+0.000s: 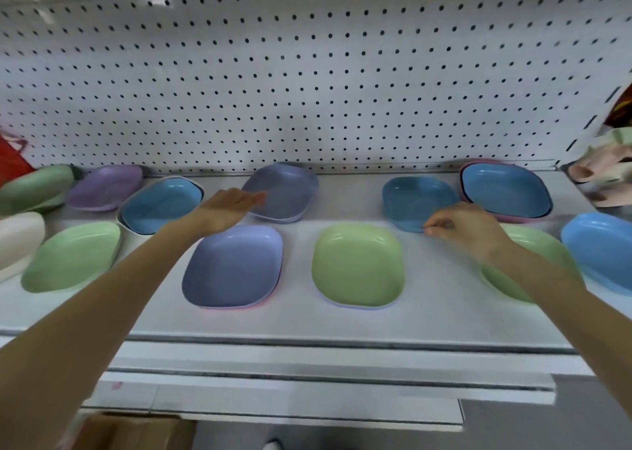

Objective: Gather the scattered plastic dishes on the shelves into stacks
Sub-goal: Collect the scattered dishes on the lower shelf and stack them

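Dishes in purple, green and blue lie scattered over a white shelf [444, 313] backed by pegboard [307, 73]. The left hand [232, 203] reaches out flat, fingers straight and together, its fingertips over the near left rim of the far purple dish [287, 193]; blur hides whether they touch it. The right hand [468, 227] has its fingers curled at the near right corner of the blue dish [410, 200], which sits in the far row right of centre. I cannot tell whether those fingers grip the rim. The two hands are well apart. In the near row, between the arms, a near purple dish [232, 266] rests on a pink one, and just right of it a green dish [357, 266] rests on a lilac one.
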Demonstrator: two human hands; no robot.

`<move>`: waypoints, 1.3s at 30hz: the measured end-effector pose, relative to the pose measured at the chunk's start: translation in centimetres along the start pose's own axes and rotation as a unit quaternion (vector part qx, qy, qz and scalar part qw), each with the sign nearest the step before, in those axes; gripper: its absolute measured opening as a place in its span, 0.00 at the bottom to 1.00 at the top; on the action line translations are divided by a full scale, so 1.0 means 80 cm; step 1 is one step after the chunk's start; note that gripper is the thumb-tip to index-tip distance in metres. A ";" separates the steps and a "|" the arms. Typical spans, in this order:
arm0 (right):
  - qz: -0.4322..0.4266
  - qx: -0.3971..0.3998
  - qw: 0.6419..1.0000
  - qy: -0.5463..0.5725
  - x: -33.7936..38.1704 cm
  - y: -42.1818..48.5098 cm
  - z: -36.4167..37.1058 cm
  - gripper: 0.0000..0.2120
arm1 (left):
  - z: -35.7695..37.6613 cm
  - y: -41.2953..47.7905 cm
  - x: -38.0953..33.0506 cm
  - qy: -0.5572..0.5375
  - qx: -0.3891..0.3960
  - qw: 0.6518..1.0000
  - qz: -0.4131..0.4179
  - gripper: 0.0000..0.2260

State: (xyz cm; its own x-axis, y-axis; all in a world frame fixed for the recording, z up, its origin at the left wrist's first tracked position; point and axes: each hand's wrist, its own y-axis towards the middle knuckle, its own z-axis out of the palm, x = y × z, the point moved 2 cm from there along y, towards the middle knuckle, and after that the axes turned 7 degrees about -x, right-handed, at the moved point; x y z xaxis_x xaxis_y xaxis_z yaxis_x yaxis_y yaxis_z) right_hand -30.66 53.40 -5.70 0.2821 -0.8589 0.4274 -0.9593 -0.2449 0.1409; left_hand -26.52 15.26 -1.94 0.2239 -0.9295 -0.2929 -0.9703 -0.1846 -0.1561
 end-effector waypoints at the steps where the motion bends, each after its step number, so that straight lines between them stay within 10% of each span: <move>1: 0.009 -0.002 1.000 0.001 0.003 0.002 -0.001 0.02 | 0.000 0.000 -0.004 -0.007 0.003 1.000 -0.001 0.21; 21: -0.029 -0.066 0.971 0.229 0.097 0.025 -0.036 0.12 | -0.034 -0.031 -0.023 -0.022 -0.003 0.999 0.046 0.16; 28: -0.045 -0.072 0.963 0.257 0.116 0.007 -0.041 0.14 | -0.063 -0.046 -0.013 -0.033 -0.011 0.998 0.048 0.37; 39: -0.137 0.033 0.946 0.291 0.168 -0.040 -0.022 0.12 | -0.031 -0.137 0.033 -0.154 -0.004 0.986 0.058 0.35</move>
State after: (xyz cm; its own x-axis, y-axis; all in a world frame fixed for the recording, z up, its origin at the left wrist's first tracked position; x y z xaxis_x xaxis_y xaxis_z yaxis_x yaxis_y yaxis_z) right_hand -23.79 43.42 1.20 0.4635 -0.3711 0.8047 -0.8421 -0.4670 0.2697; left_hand -15.52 14.05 1.33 0.1274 -0.8040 -0.5808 -0.9914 -0.0860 -0.0983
